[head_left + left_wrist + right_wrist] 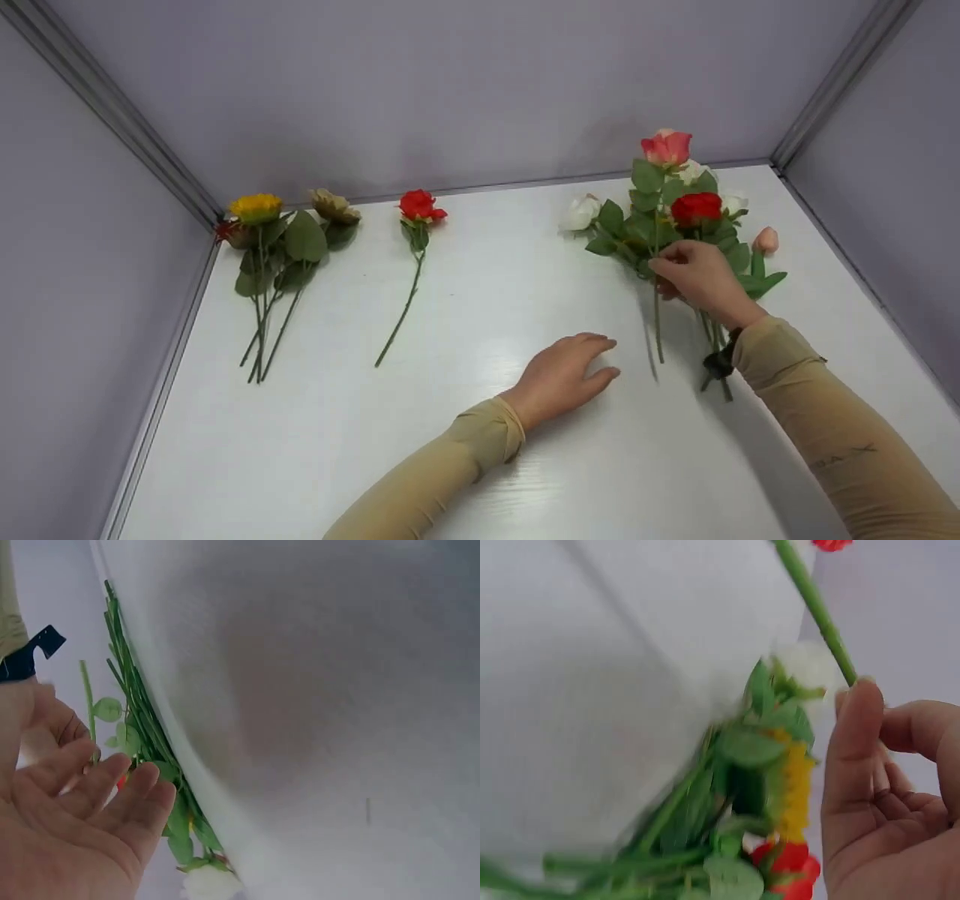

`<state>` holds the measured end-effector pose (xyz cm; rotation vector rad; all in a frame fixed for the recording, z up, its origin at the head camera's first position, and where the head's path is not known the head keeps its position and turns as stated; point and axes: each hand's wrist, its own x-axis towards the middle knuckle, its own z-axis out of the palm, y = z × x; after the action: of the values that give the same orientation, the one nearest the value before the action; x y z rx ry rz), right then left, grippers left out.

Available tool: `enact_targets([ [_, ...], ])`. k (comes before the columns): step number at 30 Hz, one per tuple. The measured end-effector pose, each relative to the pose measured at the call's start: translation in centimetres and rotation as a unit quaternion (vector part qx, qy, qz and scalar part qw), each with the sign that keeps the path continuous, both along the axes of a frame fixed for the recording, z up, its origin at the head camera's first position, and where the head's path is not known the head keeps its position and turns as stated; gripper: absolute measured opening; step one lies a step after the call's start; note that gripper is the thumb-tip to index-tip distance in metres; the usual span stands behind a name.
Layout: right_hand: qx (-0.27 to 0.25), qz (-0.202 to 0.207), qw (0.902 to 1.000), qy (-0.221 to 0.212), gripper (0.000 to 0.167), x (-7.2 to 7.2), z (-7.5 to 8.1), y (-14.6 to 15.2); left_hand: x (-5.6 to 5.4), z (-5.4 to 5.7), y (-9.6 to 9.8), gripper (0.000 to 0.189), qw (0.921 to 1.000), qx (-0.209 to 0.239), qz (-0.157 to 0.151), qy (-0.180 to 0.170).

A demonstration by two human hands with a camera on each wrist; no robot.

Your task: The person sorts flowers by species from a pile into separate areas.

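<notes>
My right hand (pixel 701 277) pinches the green stem (pixel 817 611) of a pink rose (pixel 666 148) between thumb and fingers, holding it over a bunch of flowers on the right of the table. In that bunch are a red rose (pixel 697 209), white roses (pixel 582 213), a peach tulip (pixel 766 240) and, in the right wrist view, a yellow flower (pixel 793 791). The lower stems of the bunch lie below my right hand. Left of the bunch, my left hand (pixel 562 379) hovers with fingers extended and nothing in it.
A single red rose (pixel 420 205) lies on the white table (pixel 480 300) left of centre. At the far left lies a group with a yellow sunflower (pixel 256 209), a beige flower (pixel 335 207) and a dark red one (pixel 234 234). Grey panels (pixel 480 90) enclose the table.
</notes>
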<state>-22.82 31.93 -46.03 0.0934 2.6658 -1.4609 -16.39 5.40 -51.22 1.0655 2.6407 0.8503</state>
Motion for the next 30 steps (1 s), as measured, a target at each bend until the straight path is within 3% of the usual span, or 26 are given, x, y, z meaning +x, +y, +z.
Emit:
enact_targets([
  [1, -0.025, -0.001, 0.9997, 0.004, 0.041, -0.1, 0.0, -0.7, -0.2, 0.1, -0.3, 0.044, 0.9987, 0.032, 0.022, -0.032],
  [3, -0.065, 0.001, 0.9978, 0.013, 0.045, -0.4, -0.1, -2.2, -0.6, 0.2, -0.8, 0.042, 0.9890, 0.095, 0.061, -0.096],
  [7, -0.135, 0.007, 0.9902, 0.034, 0.044, -0.9, -0.1, -5.5, -1.4, 0.3, -2.1, 0.041, 0.9541, 0.196, 0.111, -0.197],
  [13, -0.204, 0.024, 0.9776, 0.046, 0.034, -1.5, -0.2, -9.6, -2.5, 0.1, -4.0, 0.032, 0.9065, 0.292, 0.142, -0.270],
  [17, -0.220, 0.035, 0.9738, 0.047, 0.035, -1.8, -0.3, -11.6, -2.9, -0.1, -5.0, 0.027, 0.8865, 0.321, 0.173, -0.285],
  [22, -0.230, 0.041, 0.9714, 0.043, 0.035, -1.8, -0.7, -13.4, -3.2, -0.4, -6.1, 0.026, 0.8785, 0.334, 0.194, -0.281],
  [30, -0.312, 0.028, 0.9496, 0.018, 0.031, -1.9, -1.3, -15.1, -3.0, -0.7, -7.9, 0.023, 0.8902, 0.307, 0.205, -0.266],
])
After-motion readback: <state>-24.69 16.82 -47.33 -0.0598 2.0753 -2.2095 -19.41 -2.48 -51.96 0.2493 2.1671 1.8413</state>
